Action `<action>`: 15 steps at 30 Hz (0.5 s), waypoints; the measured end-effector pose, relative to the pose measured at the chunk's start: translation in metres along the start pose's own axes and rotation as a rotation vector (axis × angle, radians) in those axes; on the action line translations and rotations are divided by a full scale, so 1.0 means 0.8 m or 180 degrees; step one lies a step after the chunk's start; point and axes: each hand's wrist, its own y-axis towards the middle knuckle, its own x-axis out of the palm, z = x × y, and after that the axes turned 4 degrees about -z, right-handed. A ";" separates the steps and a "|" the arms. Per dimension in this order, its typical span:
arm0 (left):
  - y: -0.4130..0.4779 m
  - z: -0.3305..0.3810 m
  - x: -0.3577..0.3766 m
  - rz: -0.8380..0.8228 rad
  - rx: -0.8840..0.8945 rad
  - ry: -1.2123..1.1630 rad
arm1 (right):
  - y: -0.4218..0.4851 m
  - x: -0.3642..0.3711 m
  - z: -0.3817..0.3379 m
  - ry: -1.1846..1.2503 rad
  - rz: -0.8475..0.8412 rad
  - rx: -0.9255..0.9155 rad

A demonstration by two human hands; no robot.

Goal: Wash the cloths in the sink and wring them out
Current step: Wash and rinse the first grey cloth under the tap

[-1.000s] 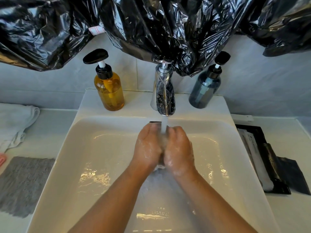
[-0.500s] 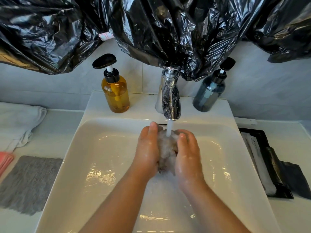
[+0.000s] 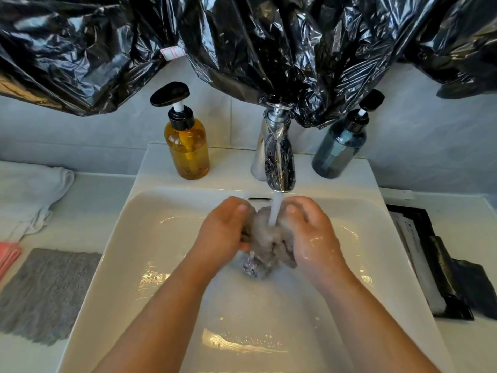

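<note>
Grey wet cloth [image 3: 269,243], one, bunched over the sink [image 3: 150,238] under the running tap [image 3: 278,162], gripped between left hand [image 3: 223,232] and right hand [image 3: 313,238], fingers curled round it; its folds blurred. Two bottles: amber bottle [image 3: 188,149], blue bottle [image 3: 337,152]. Three more on the worktop [image 3: 102,211]: flat grey cloth [image 3: 45,292], white cloth [image 3: 29,192], pink cloth [image 3: 9,255] cut off at the edge.

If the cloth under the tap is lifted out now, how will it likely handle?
Probably floppy: the cloth bunches shapelessly between the left hand and right hand. Likely heavy for its size and dripping, since the tap stream runs onto it. Possibly slippery; it looks sudsy.
</note>
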 end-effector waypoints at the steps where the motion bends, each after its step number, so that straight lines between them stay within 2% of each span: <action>1: 0.001 -0.001 0.000 0.0168 -0.0120 -0.0594 | -0.003 -0.001 0.003 0.0195 0.0014 0.0087; 4: 0.003 0.009 0.018 0.0449 -0.0621 -0.2339 | -0.016 0.020 0.013 0.0879 -0.0147 0.0421; 6: 0.001 0.016 0.030 0.0561 -0.0836 -0.2754 | -0.027 0.035 0.018 0.1117 -0.0250 0.0511; 9: -0.002 0.016 0.039 0.0732 -0.0870 -0.2758 | -0.034 0.041 0.033 0.1608 -0.0207 0.0393; 12: -0.002 0.015 0.041 0.0639 -0.0968 -0.2553 | -0.035 0.038 0.036 0.1040 0.0139 0.0217; 15: 0.002 0.020 0.043 0.0394 -0.0694 -0.1521 | -0.035 0.036 0.025 0.0596 0.0255 0.0151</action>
